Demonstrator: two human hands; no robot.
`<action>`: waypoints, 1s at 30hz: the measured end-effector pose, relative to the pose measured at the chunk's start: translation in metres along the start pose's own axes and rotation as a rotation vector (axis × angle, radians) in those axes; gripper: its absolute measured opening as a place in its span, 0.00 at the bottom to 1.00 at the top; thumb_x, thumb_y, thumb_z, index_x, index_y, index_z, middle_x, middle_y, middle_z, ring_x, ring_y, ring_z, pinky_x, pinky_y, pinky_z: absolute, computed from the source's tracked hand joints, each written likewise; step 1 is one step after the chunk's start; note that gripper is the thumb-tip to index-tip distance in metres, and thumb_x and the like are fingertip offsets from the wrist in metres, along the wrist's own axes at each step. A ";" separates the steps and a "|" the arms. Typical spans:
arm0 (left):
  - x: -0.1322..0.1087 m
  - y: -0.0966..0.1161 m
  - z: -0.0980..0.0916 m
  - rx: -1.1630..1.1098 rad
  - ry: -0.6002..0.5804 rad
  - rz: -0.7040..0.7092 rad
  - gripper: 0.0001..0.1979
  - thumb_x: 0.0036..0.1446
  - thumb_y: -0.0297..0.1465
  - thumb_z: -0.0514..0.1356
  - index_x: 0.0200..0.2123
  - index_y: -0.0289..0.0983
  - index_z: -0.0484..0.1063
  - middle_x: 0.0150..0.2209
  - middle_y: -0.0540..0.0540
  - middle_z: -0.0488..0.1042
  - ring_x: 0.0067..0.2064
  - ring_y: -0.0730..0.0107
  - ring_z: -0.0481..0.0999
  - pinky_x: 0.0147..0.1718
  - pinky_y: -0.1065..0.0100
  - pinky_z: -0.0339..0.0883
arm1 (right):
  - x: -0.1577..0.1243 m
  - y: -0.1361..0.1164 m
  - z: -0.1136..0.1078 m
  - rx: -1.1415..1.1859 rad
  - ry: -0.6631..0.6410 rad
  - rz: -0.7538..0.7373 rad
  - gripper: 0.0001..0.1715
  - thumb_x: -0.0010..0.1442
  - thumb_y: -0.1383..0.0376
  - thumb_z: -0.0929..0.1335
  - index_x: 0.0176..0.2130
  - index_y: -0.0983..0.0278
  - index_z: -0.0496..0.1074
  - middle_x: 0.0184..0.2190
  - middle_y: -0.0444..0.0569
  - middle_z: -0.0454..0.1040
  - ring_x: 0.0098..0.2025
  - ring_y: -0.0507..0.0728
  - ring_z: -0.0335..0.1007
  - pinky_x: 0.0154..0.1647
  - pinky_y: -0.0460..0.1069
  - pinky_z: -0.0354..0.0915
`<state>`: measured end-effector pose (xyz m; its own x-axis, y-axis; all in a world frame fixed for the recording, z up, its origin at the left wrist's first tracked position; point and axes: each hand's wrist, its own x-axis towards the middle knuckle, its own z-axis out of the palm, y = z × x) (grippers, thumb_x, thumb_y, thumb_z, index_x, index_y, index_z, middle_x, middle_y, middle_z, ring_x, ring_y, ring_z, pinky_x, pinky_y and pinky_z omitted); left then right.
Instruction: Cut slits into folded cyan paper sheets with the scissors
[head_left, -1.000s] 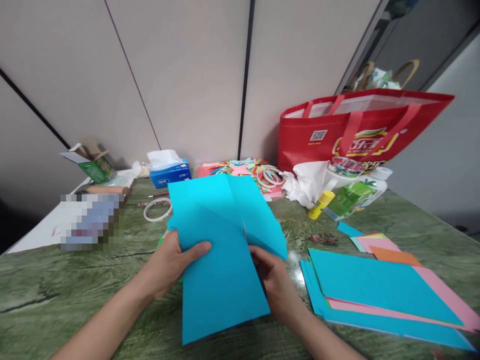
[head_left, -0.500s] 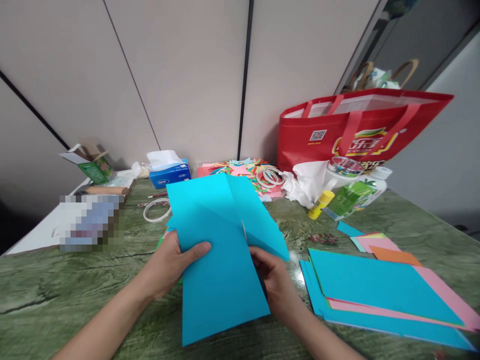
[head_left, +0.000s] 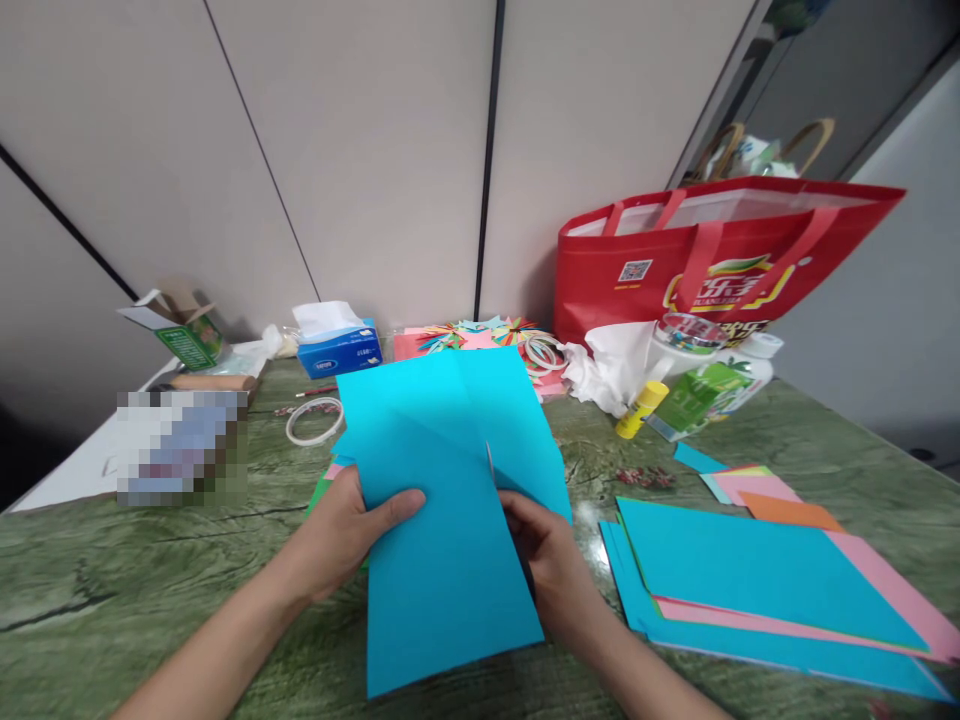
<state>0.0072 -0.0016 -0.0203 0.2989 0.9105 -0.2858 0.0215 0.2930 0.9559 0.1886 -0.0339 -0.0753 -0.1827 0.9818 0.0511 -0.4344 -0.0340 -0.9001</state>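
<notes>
Barely visible blade (head_left: 490, 457), right hand (head_left: 557, 568) partly behind blue paper (head_left: 448, 570)

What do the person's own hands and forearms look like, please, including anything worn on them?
The left hand and right hand are ungloved. The left forearm and right forearm are bare, with no sleeve in view. No watch, bracelet or ring shows on the visible parts, though some fingers are hidden.

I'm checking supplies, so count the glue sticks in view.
1: a yellow glue stick on the table, right of the blue paper in the left hand, near the crumpled tissue. More could be hidden inside the red bag.
</notes>
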 end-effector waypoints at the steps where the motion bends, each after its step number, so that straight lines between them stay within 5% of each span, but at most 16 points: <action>1: 0.000 0.000 0.000 -0.001 -0.002 0.000 0.17 0.45 0.34 0.62 0.41 0.39 0.70 0.46 0.45 0.74 0.43 0.54 0.74 0.39 0.57 0.71 | 0.000 0.000 0.000 -0.001 -0.001 -0.001 0.16 0.43 0.67 0.73 0.36 0.59 0.73 0.36 0.46 0.77 0.37 0.58 0.73 0.38 0.50 0.69; 30: -0.003 0.003 0.001 0.012 0.010 0.005 0.18 0.45 0.34 0.62 0.43 0.39 0.68 0.48 0.44 0.72 0.47 0.53 0.71 0.42 0.56 0.68 | 0.001 -0.001 0.001 -0.045 0.053 0.004 0.16 0.40 0.61 0.74 0.33 0.60 0.74 0.34 0.49 0.78 0.35 0.60 0.74 0.37 0.54 0.70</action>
<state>0.0072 -0.0033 -0.0168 0.2896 0.9147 -0.2818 0.0319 0.2851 0.9580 0.1878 -0.0336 -0.0740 -0.1367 0.9903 0.0255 -0.3935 -0.0306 -0.9188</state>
